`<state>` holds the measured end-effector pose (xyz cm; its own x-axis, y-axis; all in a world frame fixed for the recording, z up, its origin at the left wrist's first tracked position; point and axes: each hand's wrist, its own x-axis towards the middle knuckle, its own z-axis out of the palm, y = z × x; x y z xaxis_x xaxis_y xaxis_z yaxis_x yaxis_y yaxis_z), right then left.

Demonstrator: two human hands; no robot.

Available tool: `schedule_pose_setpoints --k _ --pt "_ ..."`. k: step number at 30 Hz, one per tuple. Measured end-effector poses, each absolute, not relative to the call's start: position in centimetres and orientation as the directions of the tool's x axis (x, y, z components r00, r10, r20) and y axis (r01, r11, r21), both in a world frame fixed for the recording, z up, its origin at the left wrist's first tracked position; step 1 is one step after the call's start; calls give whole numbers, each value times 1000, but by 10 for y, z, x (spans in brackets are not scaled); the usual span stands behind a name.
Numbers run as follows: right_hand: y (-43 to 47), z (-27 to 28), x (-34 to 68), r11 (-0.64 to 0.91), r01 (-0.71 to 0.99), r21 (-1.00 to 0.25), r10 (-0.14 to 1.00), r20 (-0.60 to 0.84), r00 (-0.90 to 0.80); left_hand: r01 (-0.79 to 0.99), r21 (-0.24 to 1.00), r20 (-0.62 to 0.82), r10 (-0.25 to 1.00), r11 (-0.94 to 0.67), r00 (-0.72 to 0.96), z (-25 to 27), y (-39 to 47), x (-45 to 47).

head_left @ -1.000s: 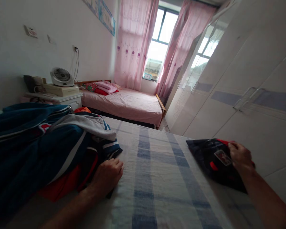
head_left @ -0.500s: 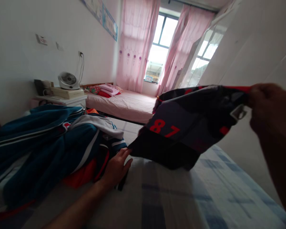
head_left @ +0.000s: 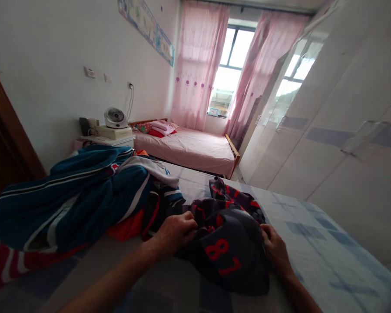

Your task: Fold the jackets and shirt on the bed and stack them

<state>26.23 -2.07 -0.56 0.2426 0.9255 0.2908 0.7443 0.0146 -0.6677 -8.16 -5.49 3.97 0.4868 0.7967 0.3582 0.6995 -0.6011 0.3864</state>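
Note:
A dark garment (head_left: 234, 248) with a red "87" lies crumpled on the checked bedsheet (head_left: 319, 256) in front of me. My left hand (head_left: 176, 231) grips its left edge, fingers curled into the cloth. My right hand (head_left: 275, 252) holds its right edge, partly tucked under the fabric. Just left of the garment sits a heap of clothes (head_left: 84, 195): a blue jacket with white stripes, a grey piece and something orange.
A white wardrobe (head_left: 339, 130) runs along the right. Beyond the near bed stands a pink bed (head_left: 195, 150) with folded bedding, then a window with pink curtains (head_left: 198, 65). A small fan (head_left: 115, 117) sits on a nightstand by the left wall.
My right hand lifted the dark garment from the right side of the bed, swung it across, and set it down in the middle. My left hand left the clothes heap and took hold of it.

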Motion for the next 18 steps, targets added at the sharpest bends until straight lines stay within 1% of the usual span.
schedule_pose_setpoints --k 1,2,3,5,7,8,10,12,15,16,18 --pt "-23 -8 262 9 751 -660 923 295 248 697 340 342 774 -631 533 43 -59 -76" --pt "-25 -8 261 11 757 -653 924 296 242 689 327 339 760 -647 554 47 -63 -71" --pt "-26 -7 260 18 761 -649 926 297 232 675 347 346 758 -651 554 52 -66 -65" --pt "-26 -4 260 36 760 -649 931 299 211 616 443 345 758 -651 554 63 -72 -54" --pt "-25 -3 261 49 759 -649 933 302 197 551 531 286 748 -644 599 72 -76 -45" --pt "-24 -4 262 53 760 -647 932 306 196 546 545 240 743 -636 625 74 -78 -40" --pt "-24 -7 264 61 760 -647 929 315 194 601 510 158 754 -616 638 72 -83 -33" --pt "-24 -9 264 71 756 -651 928 320 189 692 427 123 796 -582 593 63 -88 -27" --pt "-27 -10 262 93 735 -671 923 334 188 773 305 126 828 -556 546 45 -93 -19" --pt "-28 -10 261 103 723 -683 920 342 193 778 283 132 826 -562 548 40 -93 -17" --pt "-29 -10 258 117 699 -705 912 354 205 750 291 143 802 -594 580 36 -92 -15"
